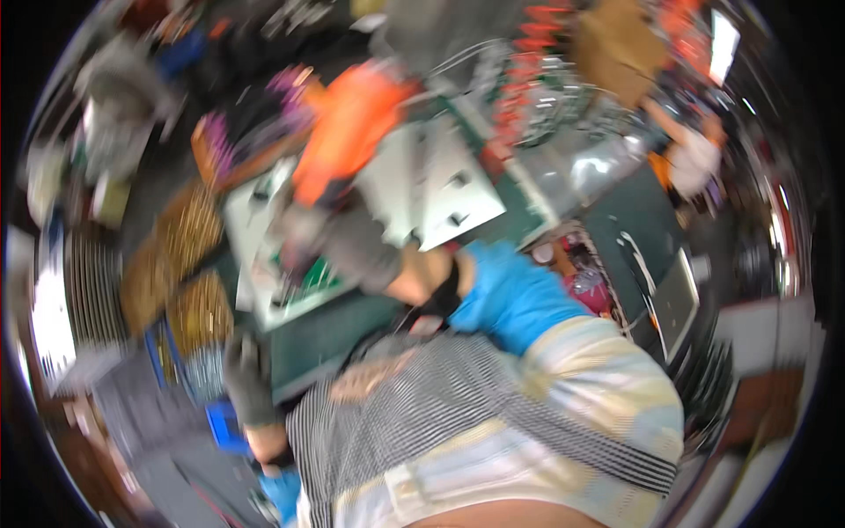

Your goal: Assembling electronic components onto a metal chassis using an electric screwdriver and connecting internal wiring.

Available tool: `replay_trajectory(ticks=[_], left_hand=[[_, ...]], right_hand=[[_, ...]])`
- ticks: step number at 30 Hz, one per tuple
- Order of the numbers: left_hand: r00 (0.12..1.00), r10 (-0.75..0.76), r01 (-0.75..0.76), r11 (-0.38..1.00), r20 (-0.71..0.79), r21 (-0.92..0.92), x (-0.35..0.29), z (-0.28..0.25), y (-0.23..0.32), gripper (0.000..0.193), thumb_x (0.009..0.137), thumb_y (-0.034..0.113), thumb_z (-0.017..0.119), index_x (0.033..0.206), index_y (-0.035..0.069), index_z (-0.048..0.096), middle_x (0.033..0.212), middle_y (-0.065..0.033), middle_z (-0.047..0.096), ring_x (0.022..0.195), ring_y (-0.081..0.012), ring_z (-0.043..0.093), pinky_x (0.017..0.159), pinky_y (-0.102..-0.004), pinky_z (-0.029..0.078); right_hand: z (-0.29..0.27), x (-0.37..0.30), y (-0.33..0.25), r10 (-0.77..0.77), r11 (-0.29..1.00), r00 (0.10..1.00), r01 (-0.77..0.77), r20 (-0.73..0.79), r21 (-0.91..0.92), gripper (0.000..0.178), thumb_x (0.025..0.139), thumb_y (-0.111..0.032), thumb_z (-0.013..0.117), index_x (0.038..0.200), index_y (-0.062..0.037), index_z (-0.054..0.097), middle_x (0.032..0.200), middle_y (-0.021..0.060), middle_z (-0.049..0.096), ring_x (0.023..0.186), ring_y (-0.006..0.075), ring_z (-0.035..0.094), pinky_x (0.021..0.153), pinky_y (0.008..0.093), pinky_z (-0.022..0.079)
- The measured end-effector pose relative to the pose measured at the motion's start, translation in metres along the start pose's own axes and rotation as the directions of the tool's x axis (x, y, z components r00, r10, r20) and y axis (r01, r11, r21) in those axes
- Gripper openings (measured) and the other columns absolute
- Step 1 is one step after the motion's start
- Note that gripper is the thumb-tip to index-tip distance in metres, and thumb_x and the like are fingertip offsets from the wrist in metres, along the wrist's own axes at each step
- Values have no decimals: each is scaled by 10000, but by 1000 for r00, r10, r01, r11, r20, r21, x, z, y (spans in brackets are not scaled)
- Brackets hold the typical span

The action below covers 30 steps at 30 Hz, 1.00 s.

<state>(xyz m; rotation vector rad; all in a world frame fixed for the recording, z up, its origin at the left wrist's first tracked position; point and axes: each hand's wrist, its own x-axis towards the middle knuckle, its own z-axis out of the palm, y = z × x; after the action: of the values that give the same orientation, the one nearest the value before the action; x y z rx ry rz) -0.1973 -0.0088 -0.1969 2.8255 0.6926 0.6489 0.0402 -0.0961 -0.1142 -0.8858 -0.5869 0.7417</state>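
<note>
Strong motion blur covers the view. My right hand (pixel 354 245), in a grey glove, reaches left over the dark green workbench (pixel 321 339). Beneath and beside it are white sheets (pixel 466 194) and a small green piece (pixel 319 275). Blur smears its fingers, so I cannot tell whether it holds anything. My left hand (pixel 248 380), also gloved in grey, is low beside the bench's left edge, fingers loosely stretched forward with nothing visible in them. A blurred orange shape (pixel 348 132), perhaps a sleeve, lies just beyond my right hand.
Brown cartons (pixel 189 224) and a blue bin (pixel 227 427) stand at the left. A red coiled hose (pixel 519 79) hangs at the back beside clear plastic bags (pixel 563 106). Another person (pixel 695 158) is at the far right. A second green table (pixel 629 220) stands to the right.
</note>
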Motion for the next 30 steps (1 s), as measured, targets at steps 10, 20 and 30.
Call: replay_trajectory(ticks=[10, 20, 30], left_hand=[[669, -430, 434, -436, 606, -788, -18, 20, 2, 251, 917, 139, 556, 1108, -25, 550, 903, -20, 564, 719, -56, 495, 601, -166, 402], [650, -399, 528, -375, 647, -762, -17, 23, 1, 214, 914, 149, 564, 1072, 5, 568, 881, -23, 612, 684, -45, 514, 582, -161, 412], [612, -412, 571, -360, 675, -738, -15, 23, -4, 191, 912, 131, 542, 1049, -1, 563, 869, -27, 608, 679, -50, 503, 572, -163, 397]], right_hand=[[18, -4, 5, -225, 956, 937, 265, 266, -126, 153, 817, -136, 539, 881, 1, 562, 831, 106, 584, 777, 236, 598, 850, 470, 470], [33, -12, 26, -141, 962, 936, 206, 321, -178, 592, 802, -94, 548, 1336, -48, 296, 861, 87, 574, 765, 211, 586, 799, 470, 482], [43, -1, 26, 13, 951, 865, 145, 502, -275, 561, 768, 15, 602, 1268, 12, 346, 867, 96, 595, 783, 190, 605, 778, 369, 512]])
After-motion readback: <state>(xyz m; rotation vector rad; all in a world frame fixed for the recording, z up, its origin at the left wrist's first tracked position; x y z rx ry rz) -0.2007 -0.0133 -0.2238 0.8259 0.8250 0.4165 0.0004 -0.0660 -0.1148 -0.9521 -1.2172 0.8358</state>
